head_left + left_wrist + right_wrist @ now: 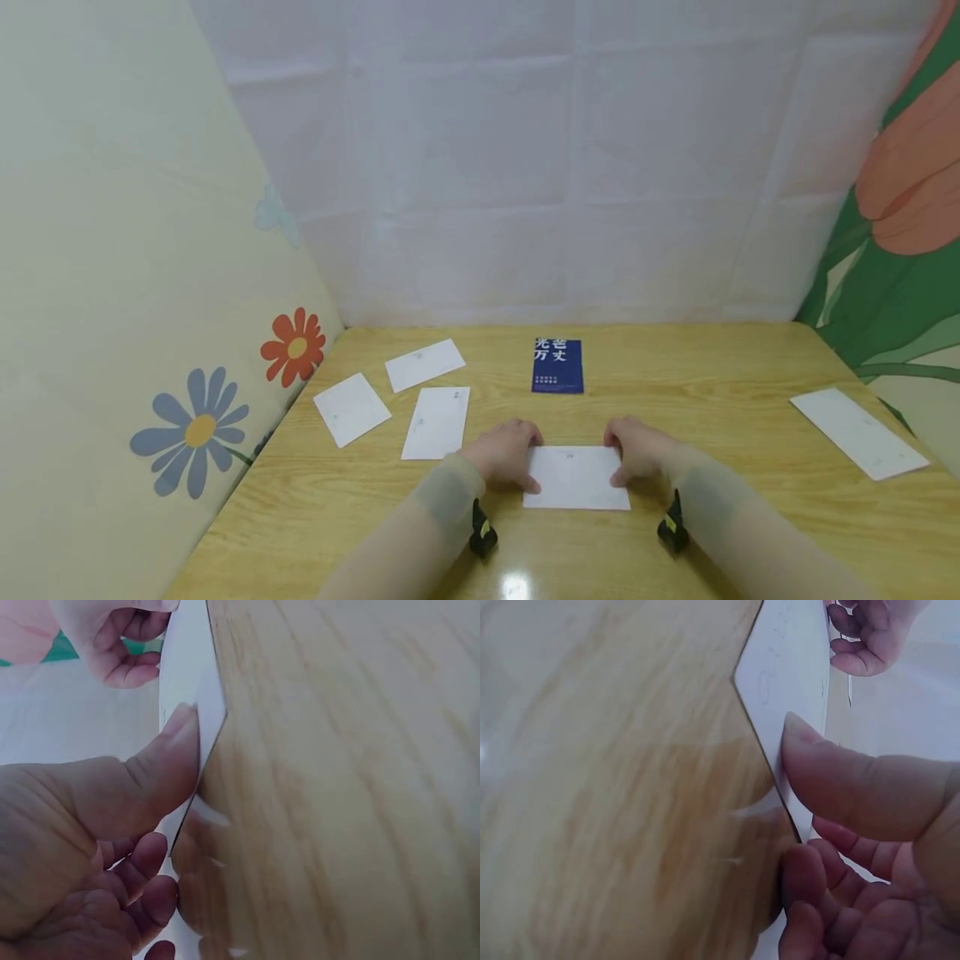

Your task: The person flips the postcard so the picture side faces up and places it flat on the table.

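Observation:
A white card (pixel 576 478) with small print near its far edge lies lengthwise in front of me, at the middle of the wooden table. My left hand (pixel 510 457) pinches its left short edge; the thumb (pixel 174 754) lies on the card's face and the other fingers curl beside the edge. At the opposite short edge my right hand (pixel 641 454) does the same, its thumb (pixel 840 780) on the white surface and fingertips curled at the border. In both wrist views the card's near corner shows close over the tabletop.
Beyond the hands lies a dark blue card (pixel 557 367) with white characters. To the left are three white cards, one upright (pixel 437 423), one at the far left (pixel 351 410), one behind (pixel 425 365). Another white card (pixel 859 433) lies at the right edge. A white cloth (pixel 570 167) hangs behind.

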`<action>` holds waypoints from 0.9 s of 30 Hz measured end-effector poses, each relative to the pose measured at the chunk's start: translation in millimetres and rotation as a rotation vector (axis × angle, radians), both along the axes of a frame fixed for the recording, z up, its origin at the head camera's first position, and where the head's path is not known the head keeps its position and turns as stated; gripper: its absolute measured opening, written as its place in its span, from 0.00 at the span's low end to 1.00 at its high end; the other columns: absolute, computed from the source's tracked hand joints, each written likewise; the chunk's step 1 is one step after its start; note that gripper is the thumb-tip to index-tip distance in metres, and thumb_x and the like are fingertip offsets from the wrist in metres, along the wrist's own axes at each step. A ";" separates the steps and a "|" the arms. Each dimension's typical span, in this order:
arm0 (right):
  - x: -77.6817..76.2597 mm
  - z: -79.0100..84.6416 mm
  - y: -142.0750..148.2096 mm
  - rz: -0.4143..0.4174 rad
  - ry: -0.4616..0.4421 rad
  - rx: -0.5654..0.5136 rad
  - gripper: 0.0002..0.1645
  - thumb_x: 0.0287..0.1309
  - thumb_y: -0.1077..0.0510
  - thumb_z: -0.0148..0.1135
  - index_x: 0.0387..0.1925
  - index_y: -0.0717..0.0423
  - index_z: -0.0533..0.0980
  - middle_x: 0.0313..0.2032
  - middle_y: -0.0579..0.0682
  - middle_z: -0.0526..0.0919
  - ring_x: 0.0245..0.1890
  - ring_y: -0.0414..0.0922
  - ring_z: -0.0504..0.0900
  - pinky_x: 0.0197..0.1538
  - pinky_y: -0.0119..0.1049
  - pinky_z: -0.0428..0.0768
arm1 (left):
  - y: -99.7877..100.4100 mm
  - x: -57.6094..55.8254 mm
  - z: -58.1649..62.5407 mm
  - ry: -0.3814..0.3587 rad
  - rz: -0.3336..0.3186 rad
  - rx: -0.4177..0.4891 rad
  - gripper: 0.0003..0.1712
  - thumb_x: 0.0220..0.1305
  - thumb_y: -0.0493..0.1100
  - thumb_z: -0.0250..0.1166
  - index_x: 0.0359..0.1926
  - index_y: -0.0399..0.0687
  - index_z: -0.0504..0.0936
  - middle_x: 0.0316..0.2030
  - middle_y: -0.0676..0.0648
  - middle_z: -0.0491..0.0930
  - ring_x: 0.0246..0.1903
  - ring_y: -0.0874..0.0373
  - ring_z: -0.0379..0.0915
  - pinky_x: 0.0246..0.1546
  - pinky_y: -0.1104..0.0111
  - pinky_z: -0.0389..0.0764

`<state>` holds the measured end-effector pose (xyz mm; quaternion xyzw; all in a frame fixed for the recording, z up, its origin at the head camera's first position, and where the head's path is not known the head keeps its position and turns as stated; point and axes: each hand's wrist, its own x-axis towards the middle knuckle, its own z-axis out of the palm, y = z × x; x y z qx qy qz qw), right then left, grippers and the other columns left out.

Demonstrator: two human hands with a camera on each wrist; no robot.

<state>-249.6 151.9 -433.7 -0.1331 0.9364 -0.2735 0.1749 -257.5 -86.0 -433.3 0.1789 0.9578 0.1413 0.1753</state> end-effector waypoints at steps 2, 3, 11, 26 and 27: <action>2.0 0.0 -0.6 0.013 0.003 -0.009 0.27 0.34 0.65 0.79 0.38 0.58 0.73 0.37 0.51 0.70 0.38 0.48 0.70 0.48 0.47 0.72 | 0.5 1.4 1.3 -0.007 -0.003 -0.029 0.35 0.38 0.54 0.81 0.48 0.55 0.77 0.43 0.53 0.73 0.43 0.56 0.69 0.51 0.58 0.72; 3.1 -0.3 -0.9 0.020 0.006 -0.012 0.27 0.33 0.65 0.79 0.37 0.58 0.72 0.36 0.51 0.70 0.38 0.48 0.70 0.47 0.46 0.71 | 0.7 2.4 2.3 -0.013 -0.001 -0.042 0.34 0.38 0.55 0.81 0.48 0.56 0.77 0.42 0.53 0.73 0.42 0.57 0.69 0.51 0.58 0.72; 11.1 1.4 -0.6 0.020 -0.013 0.006 0.27 0.34 0.63 0.80 0.37 0.56 0.72 0.37 0.51 0.69 0.38 0.48 0.70 0.47 0.47 0.72 | 1.2 12.9 5.0 -0.001 -0.009 -0.066 0.35 0.35 0.56 0.81 0.47 0.56 0.77 0.43 0.53 0.74 0.44 0.56 0.69 0.54 0.52 0.69; 14.1 -5.6 2.1 -0.021 -0.047 -0.003 0.29 0.37 0.61 0.80 0.41 0.56 0.72 0.43 0.53 0.69 0.43 0.50 0.70 0.53 0.52 0.71 | -8.6 15.6 -8.1 -0.027 0.008 0.098 0.36 0.36 0.52 0.82 0.48 0.51 0.76 0.46 0.51 0.71 0.47 0.55 0.67 0.54 0.58 0.71; 13.8 -6.0 1.8 -0.019 -0.047 -0.002 0.29 0.37 0.61 0.80 0.41 0.56 0.72 0.43 0.53 0.69 0.43 0.51 0.70 0.53 0.52 0.71 | -9.0 15.5 -8.2 -0.029 0.010 0.106 0.36 0.36 0.52 0.82 0.48 0.51 0.75 0.46 0.51 0.71 0.47 0.55 0.67 0.54 0.58 0.71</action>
